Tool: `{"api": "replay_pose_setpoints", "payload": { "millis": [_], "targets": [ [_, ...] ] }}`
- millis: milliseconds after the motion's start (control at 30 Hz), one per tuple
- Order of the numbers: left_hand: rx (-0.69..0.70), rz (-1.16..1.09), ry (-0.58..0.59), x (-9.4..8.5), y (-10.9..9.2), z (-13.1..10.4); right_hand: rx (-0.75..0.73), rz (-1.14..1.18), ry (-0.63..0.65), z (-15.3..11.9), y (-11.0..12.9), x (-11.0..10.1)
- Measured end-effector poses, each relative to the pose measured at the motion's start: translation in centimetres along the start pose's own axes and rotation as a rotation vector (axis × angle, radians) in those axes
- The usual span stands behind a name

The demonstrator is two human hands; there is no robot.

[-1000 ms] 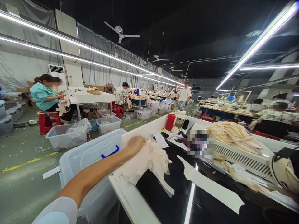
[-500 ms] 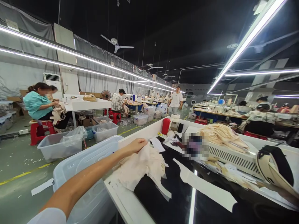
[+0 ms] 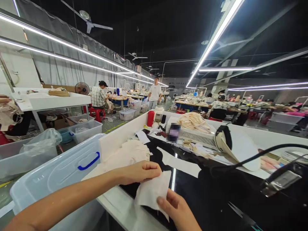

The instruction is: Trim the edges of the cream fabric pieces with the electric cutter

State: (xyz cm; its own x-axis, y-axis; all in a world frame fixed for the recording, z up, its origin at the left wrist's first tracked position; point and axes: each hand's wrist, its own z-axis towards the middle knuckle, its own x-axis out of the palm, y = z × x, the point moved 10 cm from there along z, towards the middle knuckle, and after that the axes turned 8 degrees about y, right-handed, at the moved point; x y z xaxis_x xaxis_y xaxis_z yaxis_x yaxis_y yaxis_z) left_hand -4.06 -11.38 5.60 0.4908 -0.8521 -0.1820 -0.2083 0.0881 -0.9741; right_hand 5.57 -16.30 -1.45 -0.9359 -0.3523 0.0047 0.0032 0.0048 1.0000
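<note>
A pale cream fabric piece [image 3: 155,189] is stretched between my two hands above the black tabletop [image 3: 192,199]. My left hand [image 3: 141,171] pinches its upper edge, fingers curled. Lower and to the right, my right hand [image 3: 176,207] grips its other side with the thumb on top. Beyond my left wrist a heap of similar cream fabric pieces [image 3: 127,152] lies on the table's left side. A long white curved pattern piece [image 3: 180,162] rests flat on the black surface beyond my hands.
Thread snips [image 3: 243,215] lie at the lower right, near a black cable [image 3: 262,152]. A visor cap [image 3: 237,147], a fabric stack [image 3: 193,122] and a red bottle [image 3: 150,118] stand along the back. A lidded plastic bin [image 3: 60,173] adjoins the left edge. A person [image 3: 155,93] stands in the aisle.
My left hand has come from the fabric heap towards me with one cream piece. My right hand has entered view and holds it too. The view has turned right.
</note>
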Motion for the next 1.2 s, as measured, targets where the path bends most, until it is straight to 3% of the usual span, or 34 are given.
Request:
{"api": "replay_pose_setpoints", "payload": {
  "millis": [67,233,367,533,667,800,900,967,1067,1133,1200],
  "targets": [
    [-0.031,-0.005,-0.006,0.7,0.6,0.0,0.067,0.038,0.092,-0.4,-0.7,1.1],
    [-0.110,0.028,-0.036,0.7,2.7,0.3,0.104,0.081,0.043,-1.5,-2.2,1.1],
    [-0.101,0.047,-0.079,0.3,3.7,1.0,0.199,0.078,0.083,-2.0,-3.4,1.8],
    [-0.082,0.044,-0.155,0.3,4.4,1.6,0.241,0.013,0.107,-2.8,-2.6,1.4],
    [-0.060,0.085,-0.148,1.1,4.7,2.1,0.226,-0.073,0.149,-3.5,-2.7,1.0],
    [0.012,0.168,-0.136,1.0,3.2,3.0,0.197,-0.204,0.060,-3.5,-3.2,-1.0],
    [0.115,0.244,-0.191,0.3,0.3,3.5,0.051,-0.515,-0.128,-3.1,-0.6,-4.3],
    [0.240,0.422,-0.260,0.3,-2.4,3.2,-0.031,-0.684,-0.245,-3.1,1.3,-6.5],
    [0.450,0.900,-0.180,3.9,-4.4,2.6,-0.099,-0.863,-0.330,-3.4,2.7,-8.9],
    [0.556,1.172,-0.030,7.3,-3.1,2.2,-0.126,-1.000,-0.333,-3.6,2.6,-9.5],
    [0.623,1.330,0.023,9.4,-1.1,1.8,-0.131,-1.138,-0.316,-3.6,1.8,-9.8]
  ]
}}
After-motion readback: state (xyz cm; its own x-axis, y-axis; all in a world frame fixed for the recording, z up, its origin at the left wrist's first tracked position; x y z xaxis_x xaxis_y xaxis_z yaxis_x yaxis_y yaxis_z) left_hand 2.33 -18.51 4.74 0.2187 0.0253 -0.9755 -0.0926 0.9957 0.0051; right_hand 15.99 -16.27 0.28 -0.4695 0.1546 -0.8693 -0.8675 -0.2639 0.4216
